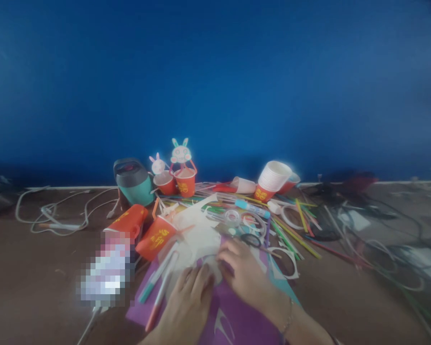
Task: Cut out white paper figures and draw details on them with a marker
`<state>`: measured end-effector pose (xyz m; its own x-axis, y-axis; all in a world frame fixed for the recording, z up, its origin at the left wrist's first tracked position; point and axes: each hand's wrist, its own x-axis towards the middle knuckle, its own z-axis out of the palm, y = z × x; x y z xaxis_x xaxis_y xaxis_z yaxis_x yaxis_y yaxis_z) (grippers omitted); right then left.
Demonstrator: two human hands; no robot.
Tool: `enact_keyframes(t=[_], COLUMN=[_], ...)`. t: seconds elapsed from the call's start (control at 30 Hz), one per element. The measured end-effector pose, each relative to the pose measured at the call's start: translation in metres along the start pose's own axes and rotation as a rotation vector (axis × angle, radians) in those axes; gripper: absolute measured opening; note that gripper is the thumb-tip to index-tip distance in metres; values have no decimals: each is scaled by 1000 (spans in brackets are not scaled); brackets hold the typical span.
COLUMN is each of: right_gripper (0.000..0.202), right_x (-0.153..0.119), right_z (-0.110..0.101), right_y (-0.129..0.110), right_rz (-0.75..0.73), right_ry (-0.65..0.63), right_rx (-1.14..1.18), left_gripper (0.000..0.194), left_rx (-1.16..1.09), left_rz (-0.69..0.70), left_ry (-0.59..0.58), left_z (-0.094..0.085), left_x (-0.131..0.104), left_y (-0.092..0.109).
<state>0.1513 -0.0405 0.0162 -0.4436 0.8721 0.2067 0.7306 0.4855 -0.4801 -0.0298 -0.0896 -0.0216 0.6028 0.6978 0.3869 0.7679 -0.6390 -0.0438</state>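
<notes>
My left hand and my right hand are close together over a purple sheet. Between their bent fingers is a small piece of white paper, its shape blurred. Both hands grip it, though the fingertips are partly hidden. Just beyond lies a larger white paper with a ragged outline. To the left of my left hand rest a teal-ended marker and a red-ended marker. Black-handled scissors lie just past my right hand.
Red paper cups lie tipped at left, near a pixelated object. Two upright cups carry rabbit cutouts. A teal bottle, stacked cups, colored sticks, tape and cables surround the work.
</notes>
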Motion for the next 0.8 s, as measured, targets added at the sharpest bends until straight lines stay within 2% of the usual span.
enact_keyframes(t=[0.3,0.4,0.57,0.73,0.8], right_gripper=[14,17,20,21,19], right_x=[2,3,1,2,3], right_z=[-3,-5,-5,-4,-5], right_y=[-1,-2,-1,2,2], right_rz=[18,31,-38,8,15], right_ry=[22,58,48,114,101], right_rx=[-3,0,15,15,16], left_gripper=[27,28,25,24,26], left_rx=[-47,-19,23,45,41], left_rz=[-5,11,57,78,72], left_ry=[-55,-53,-22,-16,-24], left_z=[-6,-5,-6,-5,-3], left_x=[3,3,4,5,4], left_y=[1,0,2,2,3])
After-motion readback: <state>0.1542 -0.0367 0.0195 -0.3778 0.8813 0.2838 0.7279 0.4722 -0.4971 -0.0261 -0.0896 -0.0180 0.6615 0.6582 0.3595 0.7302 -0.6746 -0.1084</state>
